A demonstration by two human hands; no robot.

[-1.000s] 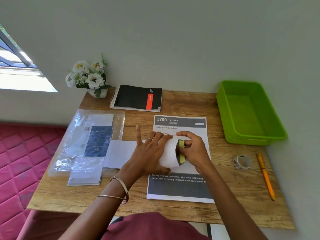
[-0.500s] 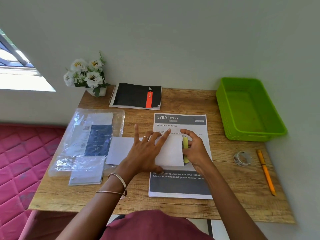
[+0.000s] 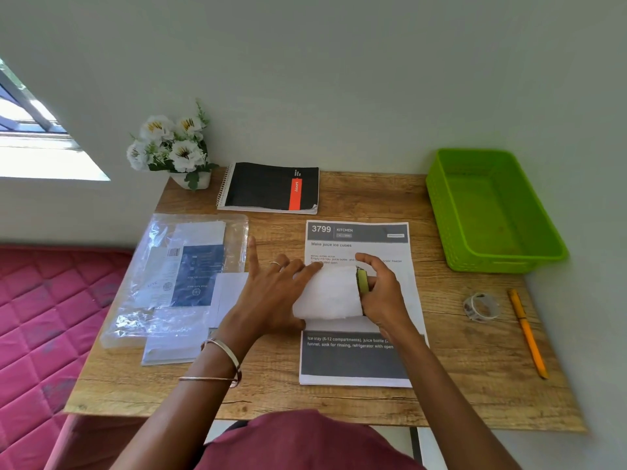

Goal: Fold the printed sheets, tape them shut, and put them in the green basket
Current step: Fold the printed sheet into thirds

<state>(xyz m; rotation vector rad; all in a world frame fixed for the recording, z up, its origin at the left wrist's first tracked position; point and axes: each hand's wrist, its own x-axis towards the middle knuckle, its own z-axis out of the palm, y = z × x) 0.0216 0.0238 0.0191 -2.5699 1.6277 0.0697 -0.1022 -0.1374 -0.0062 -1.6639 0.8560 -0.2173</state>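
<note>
- Counter (image 3: 339, 398): I take the green basket (image 3: 543, 252) at its far right as my landmark.
- Folded sheet (image 3: 327, 293): left of the basket, long axis running toward it.
- Left hand (image 3: 271, 296) flat on the sheet; right hand (image 3: 383, 293), nearer the basket, pinches the sheet's end.

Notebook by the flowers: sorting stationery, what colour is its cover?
Black with a red-orange vertical stripe, on the notebook; head view.
</note>
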